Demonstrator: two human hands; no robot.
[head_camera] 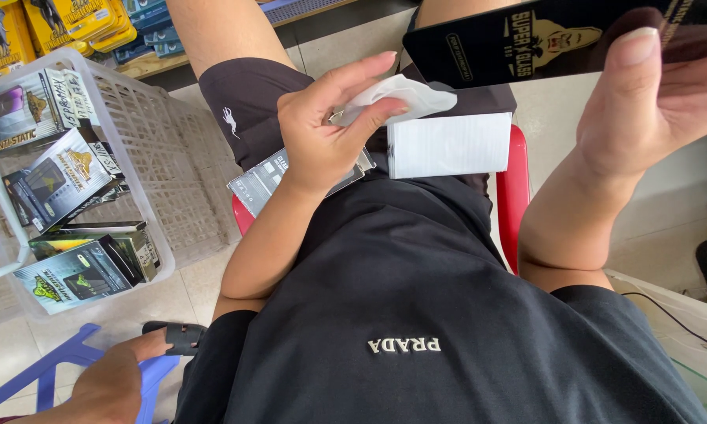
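Left hand [322, 126] pinches a crumpled white wipe [404, 96] between thumb and fingertips, the pad bulging out past the fingers and hovering over the lap. Right hand [659, 102] clamps the end of a black glass sheet [526, 39], thumb pressed flat on its face, the sheet reaching up toward the top edge of the view and held well clear of the lap.

Risks, as I judge them: that thumb sits on the glass itself, so a smear there is likely. The sheet is gripped at one end only; a hard swipe from the wipe could lever it loose.

Below the left hand, a grey packet [263, 184] lies under the wrist and a white card [447, 144] rests beside it at the front edge of the lap; both could slide off toward the red stool [513, 188] if the knees shift. Further left stands a white basket [165, 173] of boxed packs.
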